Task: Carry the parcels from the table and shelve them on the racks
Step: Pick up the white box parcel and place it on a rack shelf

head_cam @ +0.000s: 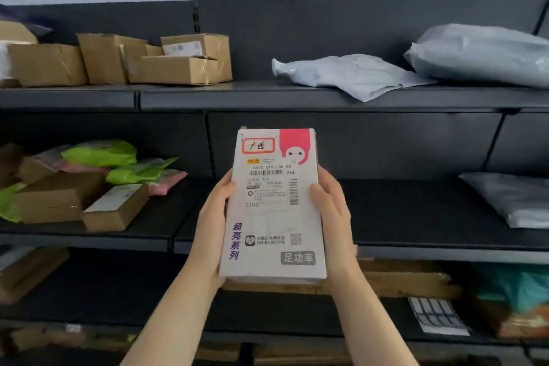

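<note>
A flat white parcel box [274, 217] with a shipping label, a pink corner and purple print is held up in front of the dark metal rack [267, 96]. My left hand [214, 217] grips its left edge and my right hand [332, 211] grips its right edge. The box stands nearly upright, level with the middle shelf [416, 217], and touches no shelf.
Brown cartons [154, 59] fill the top shelf's left, grey mailer bags [350, 74] its right. On the middle shelf lie green and pink bags with cartons [89, 184] at left and a grey bag [514, 199] at right. Flat cartons [410, 276] rest on the lower shelf.
</note>
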Demonstrator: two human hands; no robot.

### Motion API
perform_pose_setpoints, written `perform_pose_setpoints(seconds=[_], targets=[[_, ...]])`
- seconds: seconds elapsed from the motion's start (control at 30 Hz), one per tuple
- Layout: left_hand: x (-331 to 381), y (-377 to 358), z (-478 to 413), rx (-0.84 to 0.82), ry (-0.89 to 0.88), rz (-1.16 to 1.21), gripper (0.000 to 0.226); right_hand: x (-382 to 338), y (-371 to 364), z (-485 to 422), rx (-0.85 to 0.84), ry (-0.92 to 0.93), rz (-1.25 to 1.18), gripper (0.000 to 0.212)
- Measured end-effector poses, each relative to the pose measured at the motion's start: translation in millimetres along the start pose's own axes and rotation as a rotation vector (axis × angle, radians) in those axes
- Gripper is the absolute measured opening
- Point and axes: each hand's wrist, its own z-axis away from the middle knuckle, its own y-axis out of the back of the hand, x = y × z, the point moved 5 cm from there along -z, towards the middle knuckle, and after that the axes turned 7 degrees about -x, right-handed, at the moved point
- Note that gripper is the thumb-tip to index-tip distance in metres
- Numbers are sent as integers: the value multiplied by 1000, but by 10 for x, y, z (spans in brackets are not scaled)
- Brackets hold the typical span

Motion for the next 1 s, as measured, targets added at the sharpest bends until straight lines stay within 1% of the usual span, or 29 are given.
perform_pose_setpoints(seconds=[0.13,0.23,0.33,0.43,0.53,0.57,0.63,0.7,0.73,0.87,0.93,1.0], targets=[[25,263,-144,-66,56,3,38,172,-175,-51,101,16,17,57],[-39,363,-232,-83,104,27,35,263,-191,-96,154,26,33,56],[-93,438,-341,-89,132,28,34,364,-161,-183,188,14,34,51],[-169,527,-466,-61,163,24,35,504,-119,-323,213,-45,32,44],[-250,654,-633,-10,203,26,37,685,-75,-535,229,-158,17,29],[-277,698,-707,7,220,42,35,753,-49,-622,232,-203,3,30],[-347,790,-870,57,282,75,32,898,5,-821,233,-300,-61,39],[-431,887,-1059,100,330,56,41,1042,82,-1043,258,-381,-124,47],[-469,912,-1157,102,345,32,42,1102,119,-1159,270,-411,-141,48],[-570,943,-1486,140,416,-99,29,1298,209,-1573,265,-479,-154,50],[-623,950,-1643,161,414,-120,21,1355,251,-1744,261,-496,-131,50],[-673,948,-1763,188,410,-99,20,1384,296,-1885,255,-501,-113,49]])
